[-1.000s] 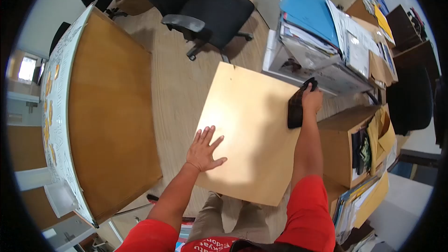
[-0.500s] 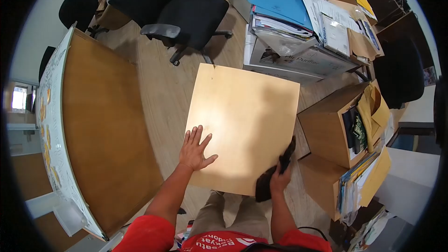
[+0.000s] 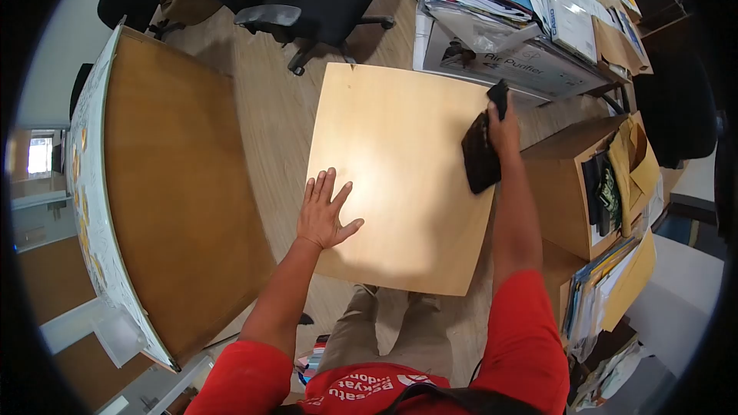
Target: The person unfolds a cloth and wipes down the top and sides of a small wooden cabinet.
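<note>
Your right hand [image 3: 503, 132] closes round the bunched upper end of the black cloth [image 3: 482, 155], which looks light and limp, so that bunch seems the surest hold. Your left hand [image 3: 319, 219] is spread flat, gripping nothing. Beneath both, the wooden board [image 3: 400, 184] looks stiff and smooth, perhaps slippery, best held by opposite edges.

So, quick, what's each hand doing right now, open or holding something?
Left hand: open, fingers spread on the pale wooden board.
Right hand: closed on a dark cloth.
</note>
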A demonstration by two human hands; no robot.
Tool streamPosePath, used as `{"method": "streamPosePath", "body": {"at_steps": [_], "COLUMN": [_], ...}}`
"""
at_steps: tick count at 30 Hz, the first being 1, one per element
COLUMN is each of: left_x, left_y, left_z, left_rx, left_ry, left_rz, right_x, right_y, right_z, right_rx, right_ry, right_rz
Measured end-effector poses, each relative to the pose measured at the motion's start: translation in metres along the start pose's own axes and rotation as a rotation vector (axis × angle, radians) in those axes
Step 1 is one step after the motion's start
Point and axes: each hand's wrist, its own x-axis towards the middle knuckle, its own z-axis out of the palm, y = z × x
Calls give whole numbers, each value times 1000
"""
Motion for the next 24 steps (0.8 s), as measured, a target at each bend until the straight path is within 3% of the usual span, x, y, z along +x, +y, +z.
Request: {"method": "streamPosePath", "body": {"at_steps": [1, 2, 6, 7, 9, 12, 13, 16, 20, 22, 24], "left_x": [0, 0, 0, 0, 1, -1, 0, 1, 2, 2, 2], "left_y": [1, 1, 0, 0, -1, -1, -2, -1, 0, -1, 3], "left_z": [0, 1, -3, -4, -4, -3, -3, 0, 2, 3, 0], "left_rx": [4, -2, -1, 8, 0, -12, -13, 17, 99, 111, 91], "left_ry": [9, 8, -21, -47, -25, -1, 11, 26, -4, -6, -12], "left_rz": [-4, 2, 4, 1, 15, 42, 48, 41, 23, 35, 18], "right_x": [-14, -47, -235, -275, -349, -362, -350, -275, -191, -190, -232], "right_y": [14, 19, 25, 9, 47, 44, 36, 26, 21, 34, 32], "right_z": [-1, -4, -33, -47, -38, -42, -44, -44, -33, -20, -34], "right_rx": [-19, 25, -25, 95, 101, 121, 152, 200, 146, 68, 98], "right_ry": [-29, 17, -4, -74, 46, 23, 43, 12, -84, 63, 32], "right_rz": [-189, -228, 3, 153, 140, 288, 239, 204, 378, 227, 231]}}
